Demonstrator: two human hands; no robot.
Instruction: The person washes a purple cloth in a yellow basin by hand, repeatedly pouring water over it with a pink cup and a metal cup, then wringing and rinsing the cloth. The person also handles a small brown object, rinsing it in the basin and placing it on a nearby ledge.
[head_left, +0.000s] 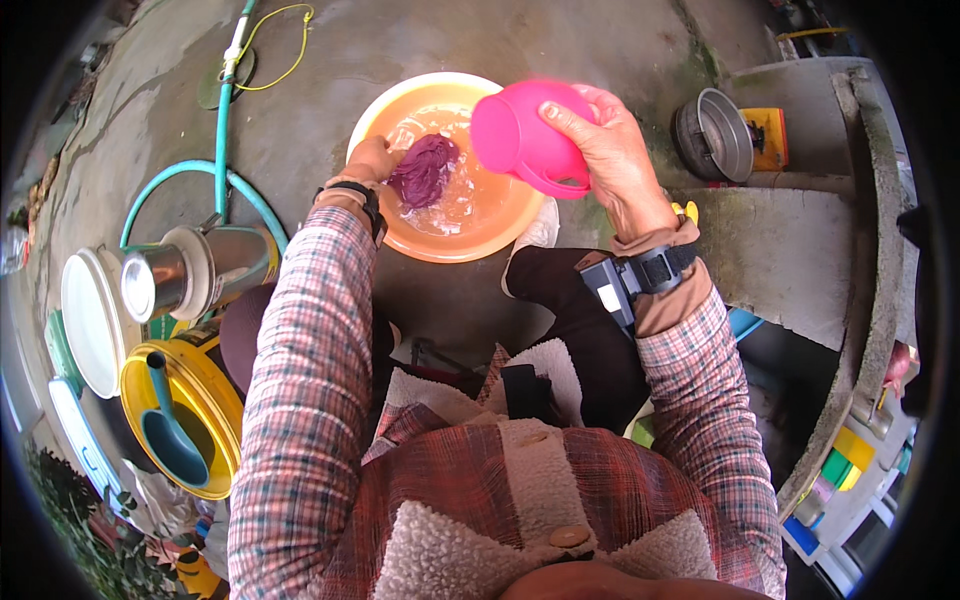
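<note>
An orange plastic basin (442, 250) with water in it stands on the concrete floor before me. Purple cloth (426, 171) lies bunched and wet in the water. My left hand (373, 159) reaches over the basin's left rim, its fingers closed on the cloth's near-left edge. Above the right side of the basin, my right hand (611, 154) grips a bright pink plastic jug (532, 135). The jug is tilted on its side, with its looped handle towards me and its round end facing left. What is inside the jug cannot be seen.
At left stand a steel canister (232, 259), a white lid (94, 322) and a yellow bucket (135, 390) holding a teal ladle (172, 446). A green hose (223, 150) curves over the floor (360, 37). To the right are a metal pot (724, 139) and a concrete slab (772, 255).
</note>
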